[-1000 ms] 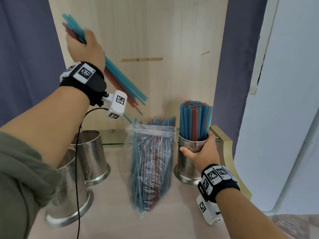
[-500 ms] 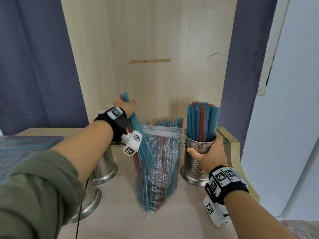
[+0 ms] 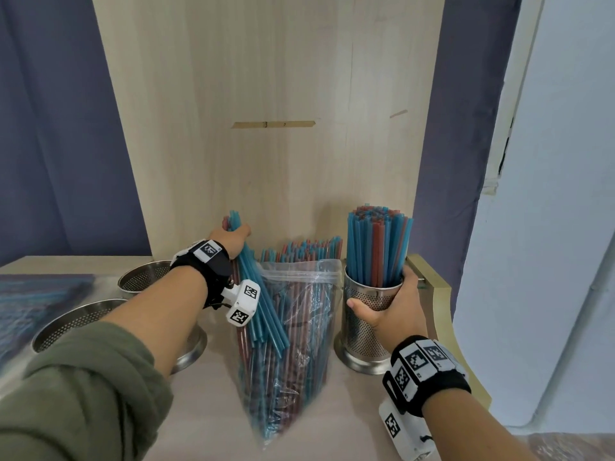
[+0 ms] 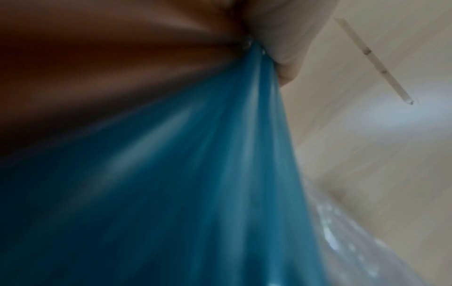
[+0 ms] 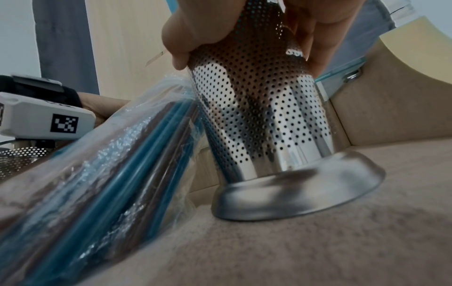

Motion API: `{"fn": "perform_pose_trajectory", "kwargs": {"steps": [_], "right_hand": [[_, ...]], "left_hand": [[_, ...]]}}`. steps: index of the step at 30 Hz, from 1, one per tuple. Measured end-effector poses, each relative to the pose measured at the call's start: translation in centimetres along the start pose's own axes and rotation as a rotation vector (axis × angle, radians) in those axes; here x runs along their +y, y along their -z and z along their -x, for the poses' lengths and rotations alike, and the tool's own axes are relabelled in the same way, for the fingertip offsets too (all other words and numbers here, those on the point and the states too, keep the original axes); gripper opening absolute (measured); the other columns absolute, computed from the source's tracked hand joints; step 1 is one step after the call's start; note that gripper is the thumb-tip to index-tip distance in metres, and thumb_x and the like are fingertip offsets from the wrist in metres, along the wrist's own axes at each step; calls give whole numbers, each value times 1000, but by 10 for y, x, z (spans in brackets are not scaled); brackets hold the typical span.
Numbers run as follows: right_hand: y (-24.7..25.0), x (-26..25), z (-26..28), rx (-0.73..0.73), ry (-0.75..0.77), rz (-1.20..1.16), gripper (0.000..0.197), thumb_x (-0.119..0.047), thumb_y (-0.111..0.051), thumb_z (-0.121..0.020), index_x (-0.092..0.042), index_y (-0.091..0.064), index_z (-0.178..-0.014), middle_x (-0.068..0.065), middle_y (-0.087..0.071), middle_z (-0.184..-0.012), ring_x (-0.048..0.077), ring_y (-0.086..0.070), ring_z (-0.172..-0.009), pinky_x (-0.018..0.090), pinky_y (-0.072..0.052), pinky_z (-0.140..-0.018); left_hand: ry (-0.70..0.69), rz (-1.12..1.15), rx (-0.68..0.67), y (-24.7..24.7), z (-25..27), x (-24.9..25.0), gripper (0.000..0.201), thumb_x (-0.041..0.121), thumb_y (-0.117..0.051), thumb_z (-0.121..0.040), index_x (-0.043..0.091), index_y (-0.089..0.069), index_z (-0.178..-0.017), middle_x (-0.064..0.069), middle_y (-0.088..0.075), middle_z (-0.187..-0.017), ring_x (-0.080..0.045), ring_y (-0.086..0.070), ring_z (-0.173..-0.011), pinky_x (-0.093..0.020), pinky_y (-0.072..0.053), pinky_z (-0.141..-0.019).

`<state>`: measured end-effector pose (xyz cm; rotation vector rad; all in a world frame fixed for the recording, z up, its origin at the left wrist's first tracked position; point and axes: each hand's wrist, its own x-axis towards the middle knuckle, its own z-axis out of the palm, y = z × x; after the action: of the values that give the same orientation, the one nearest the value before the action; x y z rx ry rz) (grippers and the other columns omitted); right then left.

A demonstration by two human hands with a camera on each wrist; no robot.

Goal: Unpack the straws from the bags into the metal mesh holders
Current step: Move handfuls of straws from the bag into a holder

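Observation:
My left hand [image 3: 233,239] grips a bundle of blue and red straws [image 3: 263,311] near its top end, slanting down beside the clear plastic bag [image 3: 293,344]. The bag leans against the back panel and holds many blue and red straws. In the left wrist view the blue straws [image 4: 195,183] fill the frame under my curled fingers [image 4: 288,48]. My right hand [image 3: 392,311] wraps around a perforated metal holder [image 3: 362,331] packed full of upright straws [image 3: 377,247]. The right wrist view shows that holder [image 5: 269,116] standing on its round base, with the bag [image 5: 110,164] to its left.
Two empty mesh holders [image 3: 146,277] [image 3: 73,324] stand at the left, partly behind my left forearm. Another flat bag of straws [image 3: 33,304] lies at the far left. A wooden back panel [image 3: 266,128] rises behind; a raised curved edge [image 3: 439,294] bounds the right.
My left hand has come down from high at the upper left with its straw bundle to beside the bag's mouth. The right hand has kept its hold on the full holder.

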<state>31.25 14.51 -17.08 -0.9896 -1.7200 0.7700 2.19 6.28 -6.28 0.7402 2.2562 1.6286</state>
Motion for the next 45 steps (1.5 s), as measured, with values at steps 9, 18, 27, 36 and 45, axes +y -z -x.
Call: {"fn": "perform_pose_trajectory", "kwargs": {"steps": [9, 18, 27, 36, 45], "right_hand": [[1, -1, 2, -3, -6, 9, 114, -40, -93, -58, -20, -25, -147, -1, -47, -142, 18, -47, -132, 40, -41, -112], [2, -4, 3, 0, 2, 14, 111, -36, -94, -60, -17, -27, -146, -1, -48, -141, 18, -48, -131, 35, -41, -110], [0, -4, 2, -6, -10, 6, 112, -42, -93, -56, -21, -28, -145, -1, -49, -138, 17, -50, -128, 42, -43, -110], [3, -11, 3, -27, -58, -20, 112, -36, -95, -57, -23, -28, -146, -3, -49, -139, 16, -48, -130, 36, -40, -112], [6, -15, 5, -47, -83, -6, 116, -35, -94, -59, -21, -23, -149, -1, -44, -145, 19, -44, -134, 38, -37, -114]], "left_hand": [[-18, 70, -194, -3, -5, -8, 39, 36, -75, -76, 4, -68, -97, -14, -68, -96, -23, -69, -78, -36, -59, -73], [-232, 412, -292, -2, 9, 13, 10, 8, -57, -96, 4, -63, -89, -6, -70, -83, -13, -72, -72, -24, -60, -67], [-559, 257, -184, 7, 57, 53, 11, 10, -48, -100, 13, -50, -111, -3, -60, -91, -10, -64, -72, -24, -59, -66], [-778, 430, 68, 24, 70, 136, 10, 18, -48, -100, 13, -45, -109, 2, -51, -72, -6, -50, -52, -25, -47, -53], [-688, 515, 272, 46, 50, 153, 9, 20, -49, -99, 14, -44, -104, 4, -52, -72, -1, -50, -47, -21, -47, -52]]}}
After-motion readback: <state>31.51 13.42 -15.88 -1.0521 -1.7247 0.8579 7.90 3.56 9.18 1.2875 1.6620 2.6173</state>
